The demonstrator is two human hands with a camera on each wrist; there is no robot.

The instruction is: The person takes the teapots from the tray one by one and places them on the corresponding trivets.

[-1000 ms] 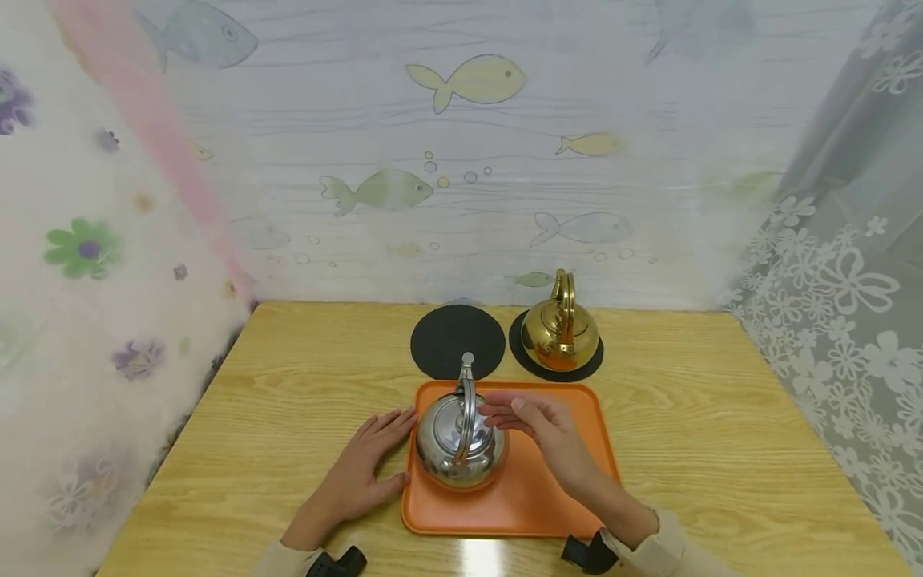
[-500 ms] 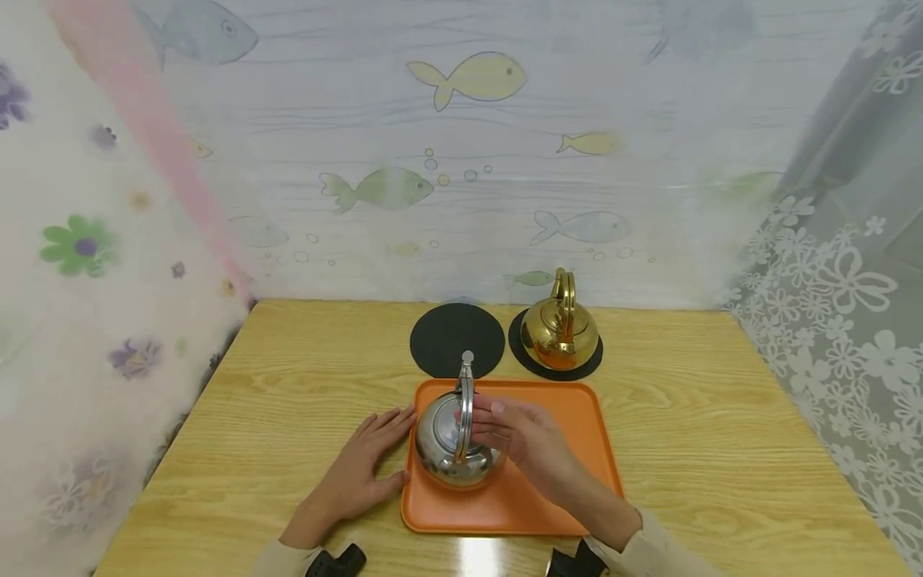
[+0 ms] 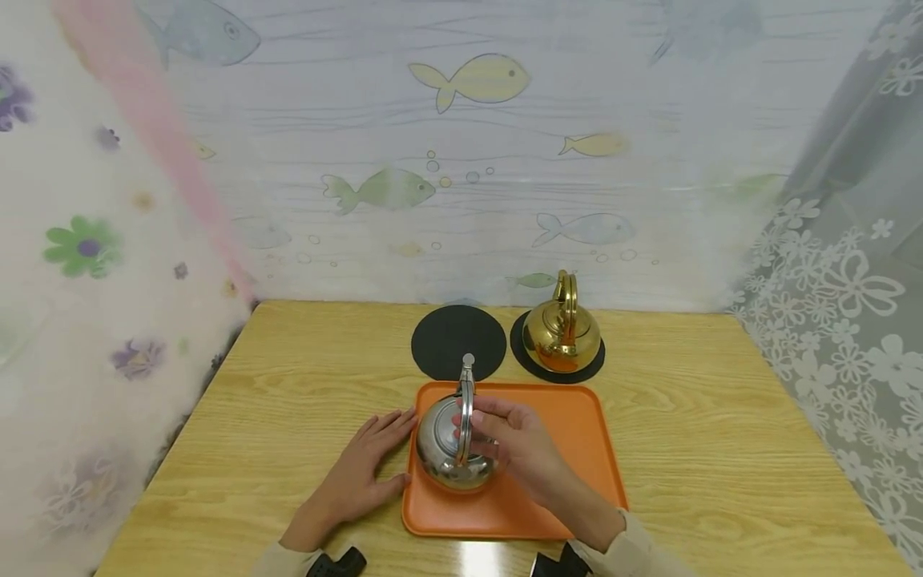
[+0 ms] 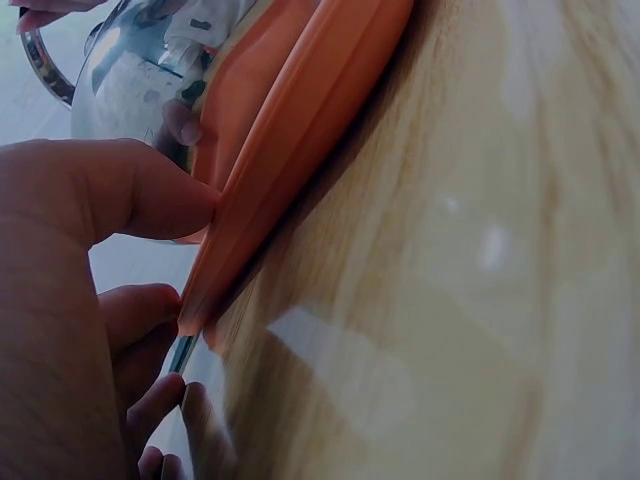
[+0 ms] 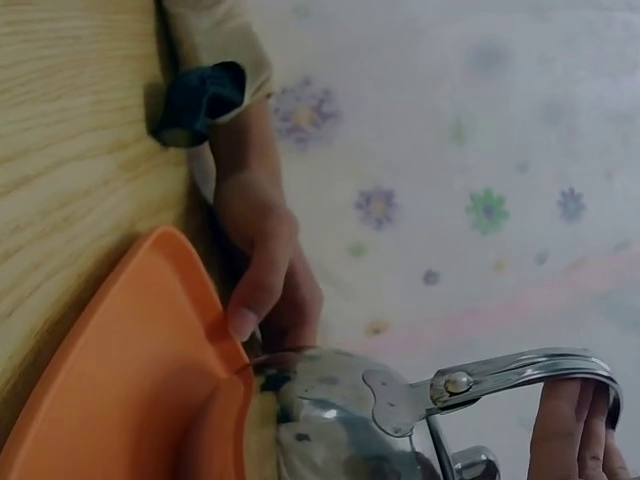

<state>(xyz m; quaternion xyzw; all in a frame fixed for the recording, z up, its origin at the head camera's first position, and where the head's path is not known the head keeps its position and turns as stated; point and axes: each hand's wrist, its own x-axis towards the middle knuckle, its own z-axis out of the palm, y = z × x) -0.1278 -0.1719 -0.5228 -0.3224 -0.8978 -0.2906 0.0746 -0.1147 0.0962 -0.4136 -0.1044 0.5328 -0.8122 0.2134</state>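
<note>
The right hand (image 3: 515, 445) has its fingers curled around the arched handle of the silver kettle (image 3: 453, 449), which stands at the left edge of the orange tray (image 3: 570, 449). The left hand (image 3: 360, 473) lies flat, fingers straight, pressing that edge. The gold kettle (image 3: 561, 331) already sits on its black mat (image 3: 593, 367) at the table's far edge; the neighbouring black mat (image 3: 443, 340) is free, so I judge the lift not yet done.

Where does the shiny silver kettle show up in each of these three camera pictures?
Head: the silver kettle sits at the left of the orange tray, lower centre, right hand on its handle.
Left wrist: top left corner, behind the tray rim.
Right wrist: bottom centre, handle arching right.
Shared landmark: the orange tray.
</note>
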